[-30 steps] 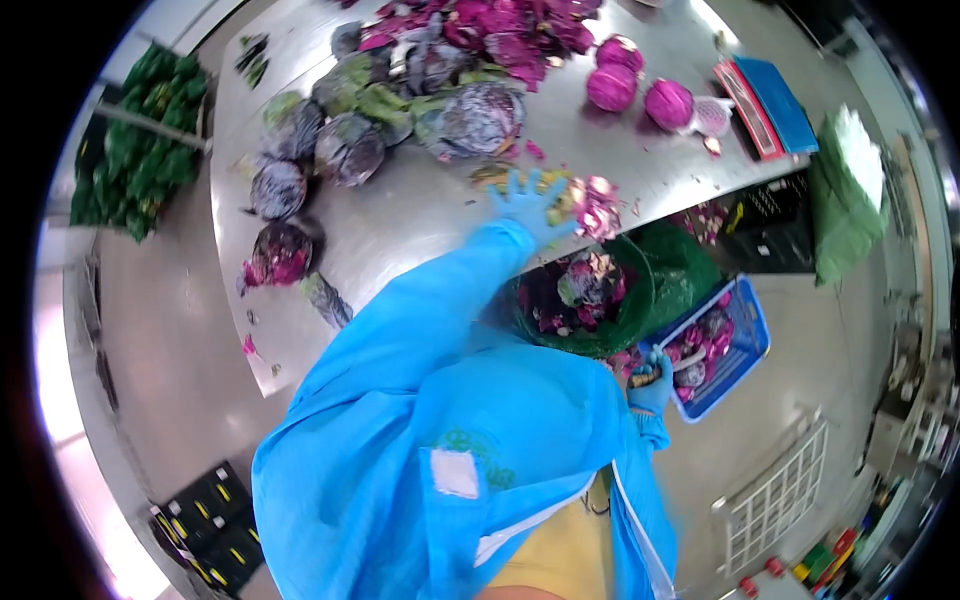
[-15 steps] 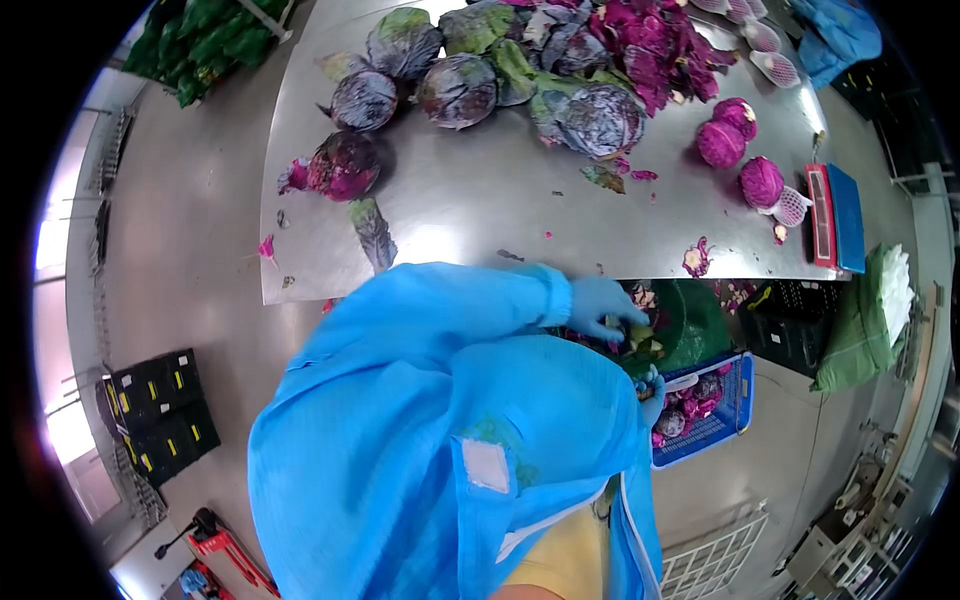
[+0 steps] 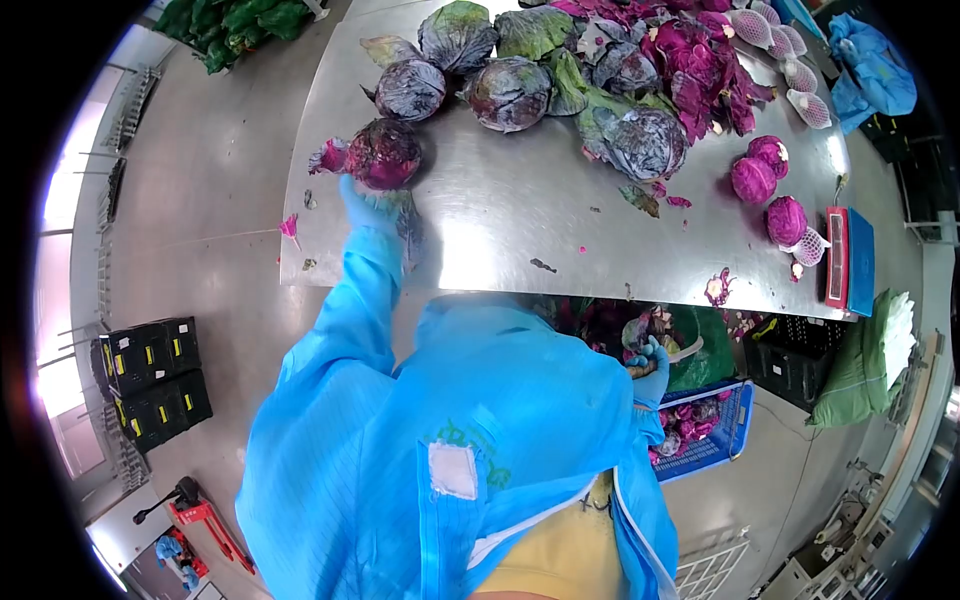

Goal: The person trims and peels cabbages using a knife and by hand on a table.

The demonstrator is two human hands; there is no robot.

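Note:
My left hand (image 3: 369, 208), in a blue glove, is at the left of the metal table, fingers apart, just below a dark purple cabbage (image 3: 384, 154). A loose dark leaf (image 3: 408, 228) lies beside its wrist. My gloved right hand (image 3: 652, 372) is closed on the brown handle of a knife (image 3: 686, 352), its pale blade pointing right. That hand is below the table's edge, between a green bag (image 3: 702, 345) with cabbage scraps and a blue crate (image 3: 735, 425) holding purple cabbage pieces.
Several untrimmed cabbages (image 3: 508, 94) and a heap of purple leaves (image 3: 700, 70) lie along the back of the table (image 3: 500, 220). Bright trimmed cabbages (image 3: 753, 180), white foam nets (image 3: 808, 108) and a red and blue box (image 3: 848, 262) are at the right. Black crates (image 3: 790, 362) stand below.
My left hand has moved from the scraps near the table's front edge, over the green bag, to the cabbage at the left. My right hand stays low with the knife. The view has shifted.

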